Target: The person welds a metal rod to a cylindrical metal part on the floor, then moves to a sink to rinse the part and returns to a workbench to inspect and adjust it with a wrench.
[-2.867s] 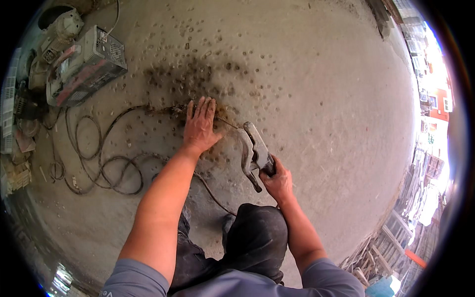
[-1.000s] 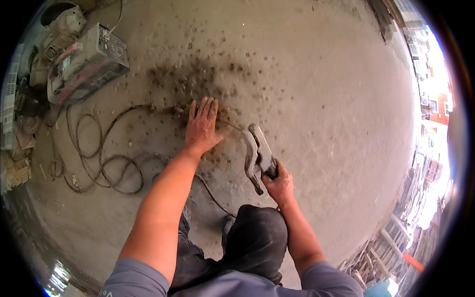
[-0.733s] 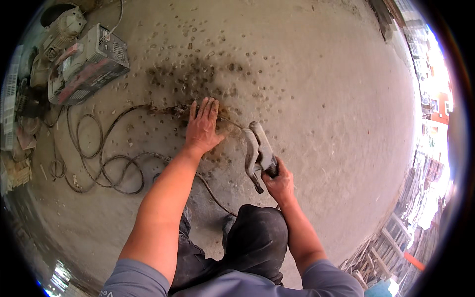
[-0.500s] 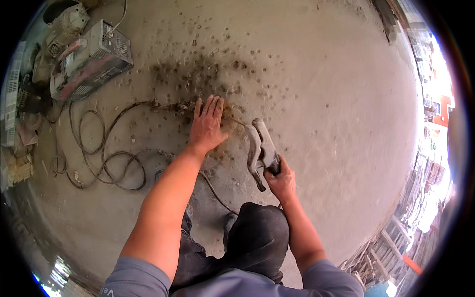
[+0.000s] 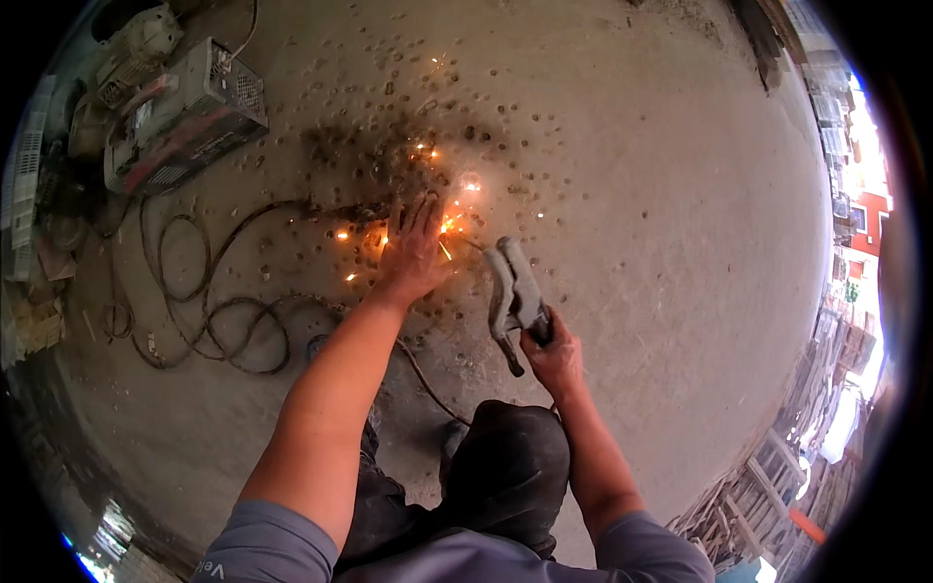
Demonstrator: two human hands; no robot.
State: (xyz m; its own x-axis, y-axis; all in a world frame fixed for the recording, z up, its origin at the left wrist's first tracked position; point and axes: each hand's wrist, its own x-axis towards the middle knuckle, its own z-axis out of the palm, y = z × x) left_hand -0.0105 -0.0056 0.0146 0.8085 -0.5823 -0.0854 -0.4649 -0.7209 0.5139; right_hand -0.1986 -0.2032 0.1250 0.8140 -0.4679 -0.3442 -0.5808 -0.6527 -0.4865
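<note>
My right hand [image 5: 554, 356] is wrapped round the handle of a grey welding electrode holder [image 5: 526, 291]. A thin electrode [image 5: 469, 241] sticks out of its jaws to the left, toward bright orange sparks [image 5: 451, 225]. Held just beside the sparks, my left hand [image 5: 415, 255] has its fingers stretched out and seems to hold nothing. It covers most of the spot where the electrode's end meets the work. A dark clamp or metal end [image 5: 362, 211] of a cable lies left of my fingers, and what it joins is hidden.
A boxy welding machine [image 5: 185, 121] stands at the far left beside a motor-like unit [image 5: 141, 44]. Looped cable [image 5: 260, 370] lies on the pitted concrete floor [image 5: 680, 272]. Scrap wood or metal pieces [image 5: 753, 496] are piled at the right edge. My knee [image 5: 515, 457] is close below the holder.
Sparks and glowing spots have appeared round my left hand and the electrode's tip, and the picture has darkened. Both hands stay almost where they were.
</note>
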